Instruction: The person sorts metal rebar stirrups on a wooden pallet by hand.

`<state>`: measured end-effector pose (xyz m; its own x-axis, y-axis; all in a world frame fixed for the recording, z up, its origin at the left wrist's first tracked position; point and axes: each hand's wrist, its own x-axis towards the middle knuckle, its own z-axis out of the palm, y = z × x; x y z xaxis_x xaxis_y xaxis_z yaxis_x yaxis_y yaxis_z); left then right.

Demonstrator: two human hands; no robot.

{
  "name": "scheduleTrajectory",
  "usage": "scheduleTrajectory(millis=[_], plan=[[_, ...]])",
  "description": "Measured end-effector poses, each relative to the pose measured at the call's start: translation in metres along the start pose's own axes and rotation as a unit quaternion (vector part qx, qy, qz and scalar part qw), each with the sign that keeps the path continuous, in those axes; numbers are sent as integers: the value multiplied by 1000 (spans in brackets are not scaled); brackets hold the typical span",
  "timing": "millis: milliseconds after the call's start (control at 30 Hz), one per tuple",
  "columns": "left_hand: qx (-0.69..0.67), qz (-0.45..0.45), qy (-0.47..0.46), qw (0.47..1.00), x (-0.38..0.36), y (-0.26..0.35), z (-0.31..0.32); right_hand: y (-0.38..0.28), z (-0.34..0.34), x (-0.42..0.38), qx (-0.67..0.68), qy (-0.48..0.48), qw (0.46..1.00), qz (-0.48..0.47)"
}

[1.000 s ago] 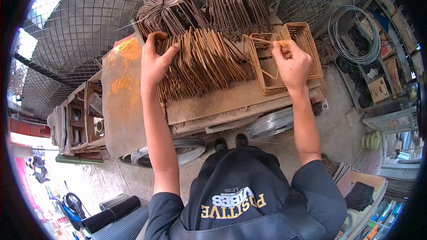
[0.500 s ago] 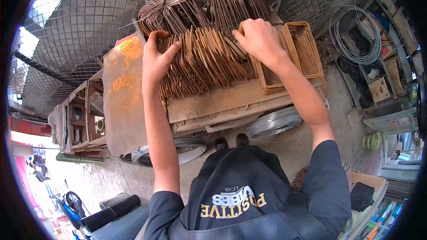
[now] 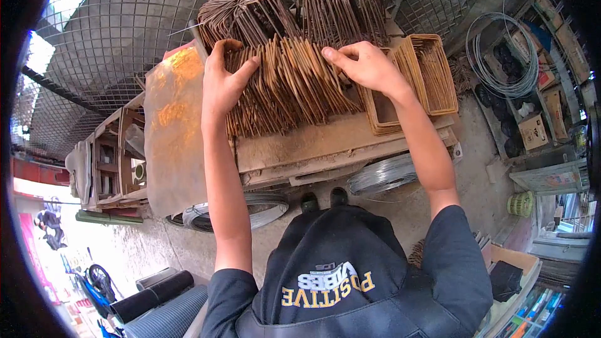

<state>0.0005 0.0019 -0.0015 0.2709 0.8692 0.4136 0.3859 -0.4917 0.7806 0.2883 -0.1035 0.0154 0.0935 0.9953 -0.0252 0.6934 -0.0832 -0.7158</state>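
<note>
A row of rusty bent-wire frames (image 3: 288,87) leans on the wooden bench (image 3: 288,150). At the row's left end is my left hand (image 3: 228,78), its thumb and fingers curved round the end frames. My right hand (image 3: 360,66) is at the right end, thumb and fingers bent against the last frames; its fingertips are partly hidden. To the right of it stand nested rectangular wire frames (image 3: 432,75). Behind the row are two round bundles of bent rods, one at the left (image 3: 247,9) and one at the right (image 3: 341,3).
Wire mesh (image 3: 125,31) rises behind the bench. A stained sheet (image 3: 175,131) hangs at its left. Wire coils lie beneath, one on the right (image 3: 383,174) and one on the left (image 3: 263,209). Another wire coil (image 3: 504,56) and a shelf with boxes (image 3: 533,130) are at the right.
My right hand has come down a little, with its fingers now against the right end of the row. The row's right side has spread slightly rightward. My left hand stays at the left end.
</note>
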Motion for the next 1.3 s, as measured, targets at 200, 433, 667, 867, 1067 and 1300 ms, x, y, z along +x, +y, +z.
scheduleTrajectory(millis=[200,433,667,867,1067,1300], plan=[[0,0,-1,1000,1,-3,0,14,15,12,117,-35,993,-9],[-9,-9,-3,1000,1,-2,1,9,20,13,281,-27,959,32],[-10,3,5,1000,0,-3,2,7,11,5,281,-34,959,27],[10,22,-1,1000,0,-1,1,24,10,-1,153,-17,988,-5],[9,21,4,1000,0,-4,2,24,9,-6,61,84,994,-17],[-21,5,-4,1000,1,-5,3,7,9,17,-174,36,981,-73]])
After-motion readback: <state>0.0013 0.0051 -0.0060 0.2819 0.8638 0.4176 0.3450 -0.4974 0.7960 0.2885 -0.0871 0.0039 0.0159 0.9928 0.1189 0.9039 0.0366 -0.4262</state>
